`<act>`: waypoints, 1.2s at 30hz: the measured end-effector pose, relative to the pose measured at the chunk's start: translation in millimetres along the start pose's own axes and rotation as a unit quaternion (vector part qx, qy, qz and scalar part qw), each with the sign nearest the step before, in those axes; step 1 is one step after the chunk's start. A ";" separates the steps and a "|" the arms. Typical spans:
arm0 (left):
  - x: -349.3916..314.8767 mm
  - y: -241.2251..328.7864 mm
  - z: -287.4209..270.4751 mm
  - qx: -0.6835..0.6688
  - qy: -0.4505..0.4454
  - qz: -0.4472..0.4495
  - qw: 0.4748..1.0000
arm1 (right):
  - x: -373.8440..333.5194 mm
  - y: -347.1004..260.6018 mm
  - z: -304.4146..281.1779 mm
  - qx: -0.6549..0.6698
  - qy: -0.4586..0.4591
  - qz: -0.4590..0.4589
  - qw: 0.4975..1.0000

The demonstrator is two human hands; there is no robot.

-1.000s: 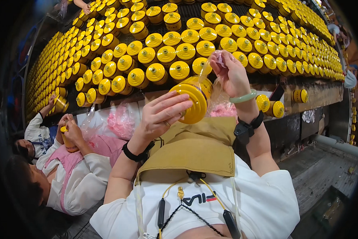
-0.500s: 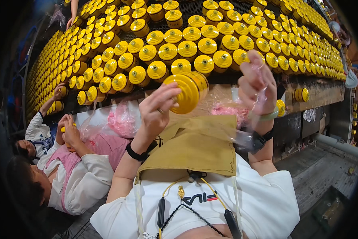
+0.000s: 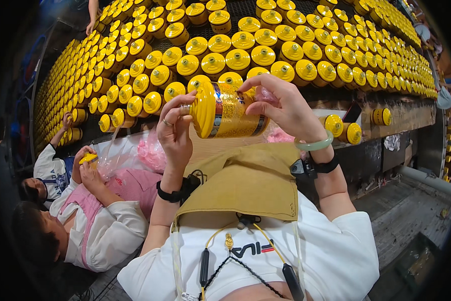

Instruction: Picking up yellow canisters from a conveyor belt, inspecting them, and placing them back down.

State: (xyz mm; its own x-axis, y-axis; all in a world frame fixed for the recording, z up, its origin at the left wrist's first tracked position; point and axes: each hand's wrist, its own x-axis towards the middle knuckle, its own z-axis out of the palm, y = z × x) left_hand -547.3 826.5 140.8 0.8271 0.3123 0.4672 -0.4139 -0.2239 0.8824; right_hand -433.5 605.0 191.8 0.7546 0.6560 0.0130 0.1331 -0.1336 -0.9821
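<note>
A yellow-lidded canister (image 3: pixel 235 116) with a shiny gold patterned wrap lies on its side in the air before my chest. My left hand (image 3: pixel 175 128) is closed on its lid end, fingers around the small metal knob at the lid's centre. My right hand (image 3: pixel 290 108) curves over the other end, its thumb and forefinger at the wrap. A crumpled bit of clear pinkish film (image 3: pixel 266 95) shows in the right palm. Below the canister hangs my tan apron (image 3: pixel 240 185). Beyond it stand rows of similar yellow canisters (image 3: pixel 213 64), lids up.
Pink crumpled film (image 3: pixel 151 153) lies on the worktop at left. Several loose canisters (image 3: pixel 352 133) lie by the right edge. A co-worker (image 3: pixel 100 220) sits close at my left, holding a yellow lid (image 3: pixel 88 157); another person (image 3: pixel 50 170) sits farther off.
The canister has turned so its wrap faces me. My right hand has come down and left from the raised clear film onto the canister's far end.
</note>
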 end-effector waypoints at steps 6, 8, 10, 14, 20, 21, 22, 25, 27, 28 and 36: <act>-1.7 5.1 -4.0 0.054 -0.016 0.015 0.998 | -3.2 21.0 5.1 -0.060 -0.026 -0.106 0.992; -1.1 3.3 -4.4 0.050 -0.009 0.011 0.999 | -2.9 20.6 9.6 0.011 -0.009 -0.070 0.997; -0.4 -0.8 -5.0 0.050 -0.002 -0.008 0.999 | -0.9 9.4 8.1 -0.027 -0.007 -0.060 0.998; 5.4 -4.6 -5.2 0.046 -0.015 -0.009 0.999 | 7.1 14.8 14.5 -0.076 0.012 -0.111 0.991; 13.5 -33.9 -2.6 0.021 0.101 -0.183 0.978 | 17.3 49.3 9.2 0.184 0.090 -0.102 0.973; 15.1 -37.6 -4.3 0.021 0.104 -0.179 0.978 | 14.5 49.8 4.9 0.184 0.087 -0.106 0.973; 16.8 -41.0 -8.1 -0.022 0.147 -0.234 0.961 | 9.6 47.7 -0.7 0.318 0.099 -0.062 0.941; 30.3 -59.2 -16.5 -0.069 0.224 -0.306 0.923 | 5.4 74.5 -22.8 0.375 0.211 -0.068 0.900; 48.4 -73.3 -32.3 -0.051 0.253 -0.277 0.926 | -2.9 134.4 -27.0 -0.003 0.403 -0.052 0.914; 65.2 -68.6 -33.0 -0.035 0.277 -0.273 0.921 | -9.4 156.5 -25.6 -0.157 0.412 -0.036 0.897; 235.5 -144.8 -13.2 0.137 0.185 -0.009 0.973 | -114.2 319.9 17.8 -0.518 -0.027 0.354 0.778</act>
State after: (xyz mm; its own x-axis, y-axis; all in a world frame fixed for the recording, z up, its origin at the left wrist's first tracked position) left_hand -297.7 944.7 123.8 0.6190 0.6174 0.4854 -0.2428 -0.4374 0.8659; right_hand -488.5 500.6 -127.2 0.8505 0.1725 -0.4969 0.1639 -0.9846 -0.0611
